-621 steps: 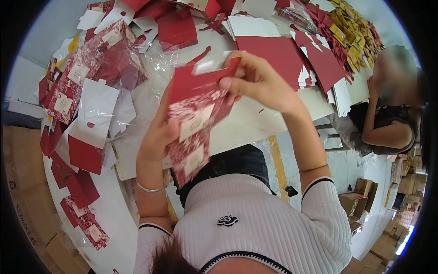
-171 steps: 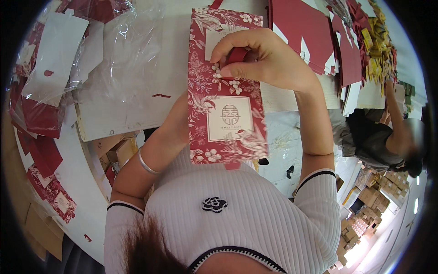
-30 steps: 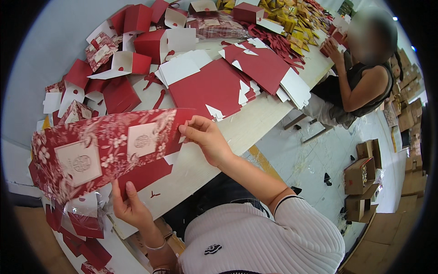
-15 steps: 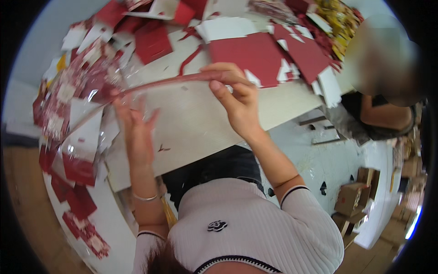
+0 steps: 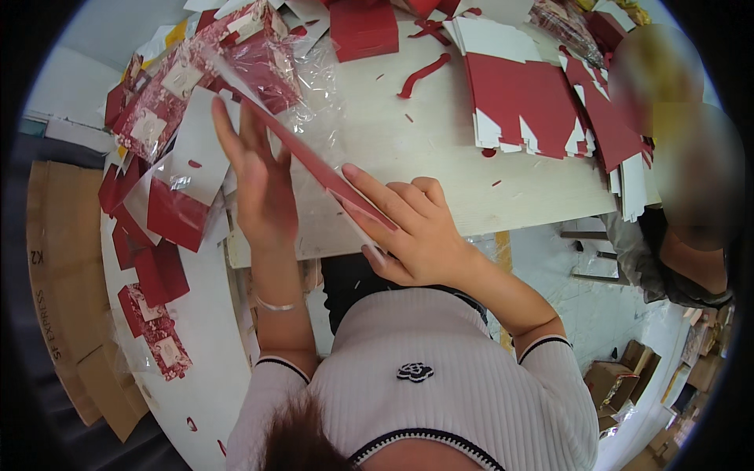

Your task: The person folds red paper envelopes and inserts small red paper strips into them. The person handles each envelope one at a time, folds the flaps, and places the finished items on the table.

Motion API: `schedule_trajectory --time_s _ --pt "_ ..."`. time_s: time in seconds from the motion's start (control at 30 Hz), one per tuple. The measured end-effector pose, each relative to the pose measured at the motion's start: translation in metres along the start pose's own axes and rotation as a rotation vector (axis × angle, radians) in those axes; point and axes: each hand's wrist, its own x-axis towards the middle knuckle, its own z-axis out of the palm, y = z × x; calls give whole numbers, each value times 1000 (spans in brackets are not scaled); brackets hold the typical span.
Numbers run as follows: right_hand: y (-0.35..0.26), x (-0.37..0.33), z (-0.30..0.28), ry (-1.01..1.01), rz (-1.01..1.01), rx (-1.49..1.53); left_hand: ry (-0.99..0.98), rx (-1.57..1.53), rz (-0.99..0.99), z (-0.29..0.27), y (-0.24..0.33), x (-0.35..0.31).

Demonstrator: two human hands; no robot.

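Observation:
A red cardboard piece with a white underside (image 5: 297, 145), seen nearly edge-on, slants above the table from far left to near right. My right hand (image 5: 428, 228) grips its near end, with the thumb on the pale lower side and the fingers along the red face. My left hand (image 5: 267, 192) is upright with fingers stretched out, its palm turned toward the cardboard. Whether the left fingers touch the piece is hard to tell. Beyond it lies crinkled clear plastic wrap (image 5: 314, 90) beside patterned red boxes (image 5: 161, 102).
Stacked flat red and white box blanks (image 5: 522, 102) lie at the far right of the table (image 5: 377, 141). Red scraps (image 5: 424, 76) and a red box (image 5: 363, 30) sit at the back. Another person's arm (image 5: 695, 263) is at right. Red boxes (image 5: 161, 273) line the left side.
The cardboard has swung from nearly level to a steep slant. My left hand has gone from touching its far end to standing flat beside it. The view has shifted left.

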Motion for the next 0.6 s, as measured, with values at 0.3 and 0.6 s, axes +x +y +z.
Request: schedule_trajectory --time_s 0.3,0.6 --pt "14 -16 20 -92 174 490 -77 172 -347 -11 -15 20" --pt "26 -37 35 207 473 408 12 408 -287 -22 -39 -3"
